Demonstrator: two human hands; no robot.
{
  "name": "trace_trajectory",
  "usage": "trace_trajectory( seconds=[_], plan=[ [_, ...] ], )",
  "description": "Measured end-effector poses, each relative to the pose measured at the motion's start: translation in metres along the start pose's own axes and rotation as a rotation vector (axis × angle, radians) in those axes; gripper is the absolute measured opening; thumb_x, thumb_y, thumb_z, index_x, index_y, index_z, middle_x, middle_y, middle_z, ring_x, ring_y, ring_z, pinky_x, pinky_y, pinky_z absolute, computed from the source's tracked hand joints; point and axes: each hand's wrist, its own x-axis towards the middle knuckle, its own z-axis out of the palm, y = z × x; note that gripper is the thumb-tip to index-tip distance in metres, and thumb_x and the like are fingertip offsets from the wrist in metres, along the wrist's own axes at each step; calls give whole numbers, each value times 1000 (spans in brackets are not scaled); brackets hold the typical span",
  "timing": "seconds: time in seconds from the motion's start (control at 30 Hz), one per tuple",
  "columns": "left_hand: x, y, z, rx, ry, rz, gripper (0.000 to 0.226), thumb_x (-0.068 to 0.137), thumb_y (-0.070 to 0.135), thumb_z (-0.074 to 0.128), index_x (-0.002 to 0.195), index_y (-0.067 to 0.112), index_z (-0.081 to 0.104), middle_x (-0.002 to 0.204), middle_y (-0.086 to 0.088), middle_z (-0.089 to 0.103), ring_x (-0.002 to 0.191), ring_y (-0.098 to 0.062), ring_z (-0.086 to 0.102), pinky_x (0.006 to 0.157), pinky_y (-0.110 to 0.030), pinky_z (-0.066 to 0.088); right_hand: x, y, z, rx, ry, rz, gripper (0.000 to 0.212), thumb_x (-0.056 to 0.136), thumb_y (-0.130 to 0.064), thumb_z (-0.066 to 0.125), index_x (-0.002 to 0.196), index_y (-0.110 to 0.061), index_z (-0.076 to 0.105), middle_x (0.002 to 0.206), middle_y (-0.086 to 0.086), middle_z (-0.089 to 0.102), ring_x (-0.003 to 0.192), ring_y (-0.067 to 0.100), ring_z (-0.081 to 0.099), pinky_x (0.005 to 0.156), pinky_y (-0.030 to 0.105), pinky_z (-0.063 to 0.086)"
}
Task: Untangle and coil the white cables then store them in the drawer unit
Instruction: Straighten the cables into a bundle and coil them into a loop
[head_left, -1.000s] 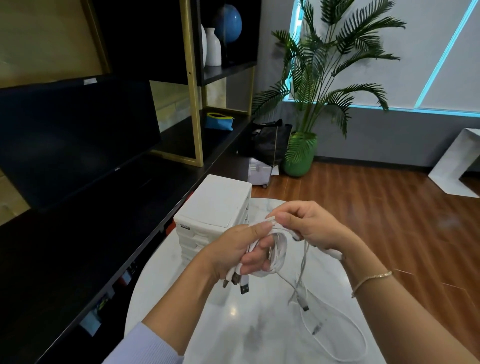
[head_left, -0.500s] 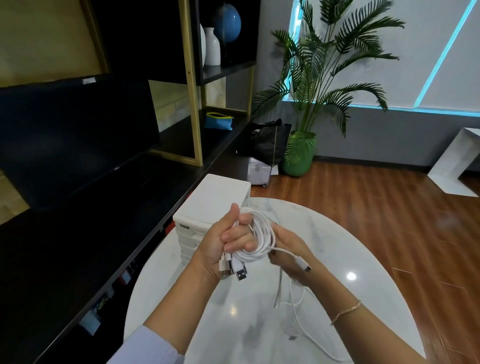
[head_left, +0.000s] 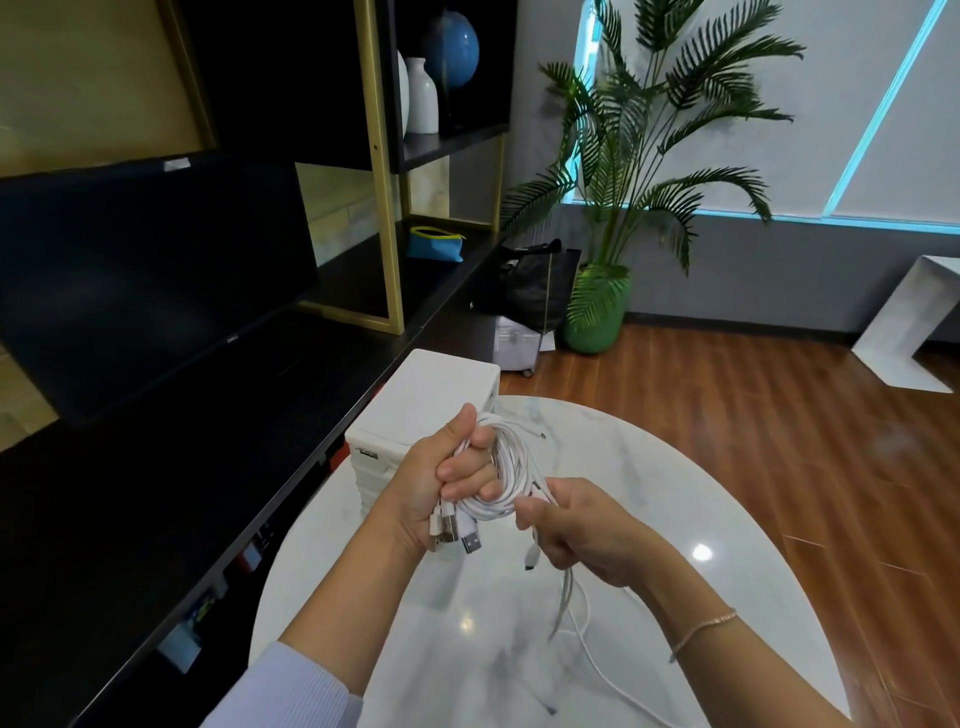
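Nearest to me, loose white strands trail down onto the round marble table below my right wrist. My right hand is closed around the free ends of the cables; its fingers are curled tight, and one small connector hangs out under the fist. Just beside it, my left hand grips the coil of white cables, with the thumb up and the fingers wrapped through the loops. Several USB plugs stick out below this hand. Both hands are above the table, touching the same bundle. Behind the left hand, the white drawer unit stands at the far edge of the table. Farther away I see a dark monitor and a potted palm.
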Motion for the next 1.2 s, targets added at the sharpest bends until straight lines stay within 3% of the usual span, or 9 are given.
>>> trace_trajectory(
  seconds=[0.2, 0.3, 0.4, 0.57, 0.83, 0.9, 0.97, 1.07, 1.2],
  plan=[
    [0, -2, -2, -102, -45, 53, 32, 71, 37, 74, 60, 10, 61, 30, 8, 38, 26, -4, 38, 42, -21, 47, 2, 2, 3, -107, 14, -43, 26, 97, -17, 48, 72, -13, 49, 46, -11, 39, 43, 6, 33, 46, 18, 31],
    [0, -2, -2, -131, -18, 77, 31, 73, 38, 67, 59, 11, 61, 30, 8, 37, 25, -4, 38, 42, -20, 45, 2, 3, 6, -191, 89, -41, 31, 97, -27, 47, 70, -15, 56, 45, -13, 40, 43, 5, 34, 48, 18, 33],
    [-2, 1, -4, -99, -53, 56, 31, 73, 37, 73, 62, 10, 62, 31, 8, 38, 26, -4, 38, 43, -21, 47, 0, 0, -2, -195, 167, 1, 38, 94, -35, 50, 61, -18, 50, 45, -12, 40, 46, 7, 33, 49, 19, 32],
    [-5, 5, 1, 16, 28, 72, 41, 88, 38, 49, 58, 12, 60, 30, 11, 33, 25, -3, 34, 42, -19, 45, -5, -13, -13, -218, 249, 65, 38, 92, -35, 54, 58, -19, 50, 49, -12, 44, 52, 8, 35, 53, 21, 32],
    [0, -5, 18, 238, 245, 208, 28, 80, 34, 50, 75, 6, 50, 37, 8, 35, 33, -5, 38, 54, -22, 53, 0, -16, 15, -674, 144, 87, 28, 97, -27, 40, 82, -18, 61, 81, -7, 57, 71, 2, 48, 64, 12, 34],
    [-1, -9, 21, 322, 266, 218, 26, 80, 30, 52, 71, 6, 50, 41, 5, 39, 36, -7, 43, 62, -24, 56, -1, -19, 16, -734, 96, 147, 30, 96, -24, 38, 86, -13, 64, 91, 3, 64, 77, 8, 56, 66, 18, 41],
    [0, -11, 19, 346, 284, 214, 30, 86, 24, 52, 62, 6, 51, 43, 3, 45, 40, -11, 51, 69, -27, 58, -4, -25, 21, -874, 26, 179, 33, 97, -24, 36, 100, -6, 64, 105, 12, 63, 94, 26, 61, 75, 32, 50],
    [0, -12, 17, 465, 328, 199, 45, 93, 21, 51, 51, 12, 64, 51, -2, 62, 57, -15, 66, 69, -28, 56, -2, -25, 24, -1044, -16, 144, 37, 99, -13, 28, 113, 1, 59, 118, 18, 56, 108, 34, 53, 93, 41, 45],
    [-2, -13, 23, 523, 324, 192, 19, 93, 20, 52, 92, 10, 68, 74, -4, 74, 67, -14, 70, 67, -22, 56, 3, -25, 23, -1102, -47, 130, 33, 99, -14, 31, 106, 1, 60, 108, 18, 59, 99, 32, 56, 84, 37, 47]
  ],
)
